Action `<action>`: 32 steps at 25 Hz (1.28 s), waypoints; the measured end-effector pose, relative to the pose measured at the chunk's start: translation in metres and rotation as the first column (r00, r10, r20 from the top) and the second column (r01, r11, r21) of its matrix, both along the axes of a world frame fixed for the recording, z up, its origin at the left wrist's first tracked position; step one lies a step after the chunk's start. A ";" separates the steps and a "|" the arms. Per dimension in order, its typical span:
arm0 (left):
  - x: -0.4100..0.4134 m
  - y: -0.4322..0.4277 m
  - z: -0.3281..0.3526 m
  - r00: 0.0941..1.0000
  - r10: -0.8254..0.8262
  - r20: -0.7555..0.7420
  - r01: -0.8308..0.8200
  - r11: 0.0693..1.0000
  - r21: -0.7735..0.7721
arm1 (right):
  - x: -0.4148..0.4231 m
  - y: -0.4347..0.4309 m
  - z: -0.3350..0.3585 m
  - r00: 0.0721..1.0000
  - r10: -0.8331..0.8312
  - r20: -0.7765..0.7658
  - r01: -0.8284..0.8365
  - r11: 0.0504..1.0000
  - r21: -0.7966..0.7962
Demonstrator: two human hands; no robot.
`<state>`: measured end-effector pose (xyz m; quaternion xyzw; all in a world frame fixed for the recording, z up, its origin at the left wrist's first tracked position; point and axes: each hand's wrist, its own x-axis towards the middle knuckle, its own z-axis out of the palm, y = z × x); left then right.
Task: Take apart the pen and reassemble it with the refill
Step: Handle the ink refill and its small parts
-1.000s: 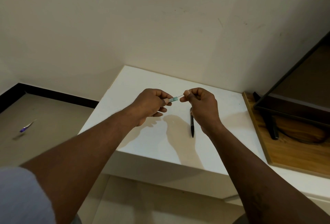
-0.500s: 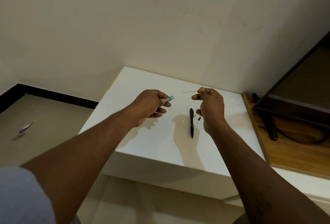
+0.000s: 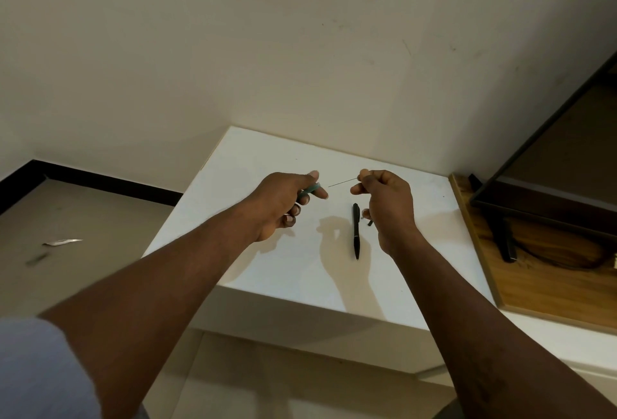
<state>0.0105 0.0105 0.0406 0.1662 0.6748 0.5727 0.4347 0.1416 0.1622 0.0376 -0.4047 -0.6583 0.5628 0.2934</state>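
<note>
Teal tube (image 3: 310, 188): gripped in my left hand (image 3: 283, 201), left of pen (image 3: 356, 231). Thin refill (image 3: 342, 182): pinched by my right hand (image 3: 384, 198), above pen's far end.

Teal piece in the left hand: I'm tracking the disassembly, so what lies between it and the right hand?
Head view: a thin rod, pinched by the right hand, points toward the teal piece in the left hand; its tip stops short.

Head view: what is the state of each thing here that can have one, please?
left hand: grips the teal pen piece
right hand: pinches the thin refill by one end
thin refill: outside the teal pen piece, not touching it
black pen: lying flat on the white table, untouched
small dark part: loose on the table beside the black pen
</note>
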 end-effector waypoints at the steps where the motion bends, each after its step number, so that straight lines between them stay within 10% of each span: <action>1: 0.000 0.000 -0.001 1.000 -0.009 -0.006 0.009 1.000 -0.007 | -0.001 -0.002 0.000 1.000 0.011 0.003 -0.011 1.000 0.020; 16: -0.001 0.005 -0.010 1.000 -0.023 0.005 0.023 1.000 0.002 | -0.005 -0.007 -0.002 0.997 0.069 0.035 -0.071 0.997 0.031; 23: -0.004 0.007 -0.011 0.997 0.070 -0.013 -0.070 0.997 0.012 | -0.004 -0.013 0.004 0.997 0.076 -0.026 -0.077 0.815 -0.574; 32: -0.005 0.006 -0.010 0.994 0.096 -0.044 -0.096 0.995 0.013 | -0.005 -0.014 0.005 0.967 0.065 -0.245 -0.191 0.822 -0.536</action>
